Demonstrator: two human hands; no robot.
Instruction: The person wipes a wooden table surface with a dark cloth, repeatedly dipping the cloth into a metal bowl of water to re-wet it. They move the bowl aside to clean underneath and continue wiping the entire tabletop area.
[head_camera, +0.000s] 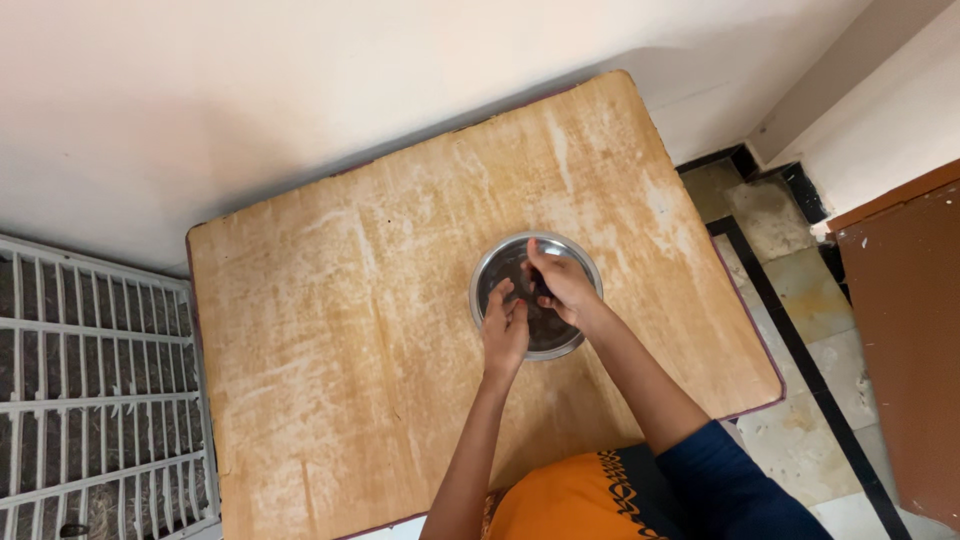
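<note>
Round, shallow stainless-steel bowl (536, 295) sits on the worn, pale wooden worktop (400, 330), right of centre. Left hand (504, 325) rests over the bowl's near-left rim, fingers curled together; whether it grips anything cannot be told. Right hand (562, 285) reaches into the bowl, fingers bunched narrow; contents hidden. White metal grille (95, 390) stands left of the worktop.
</note>
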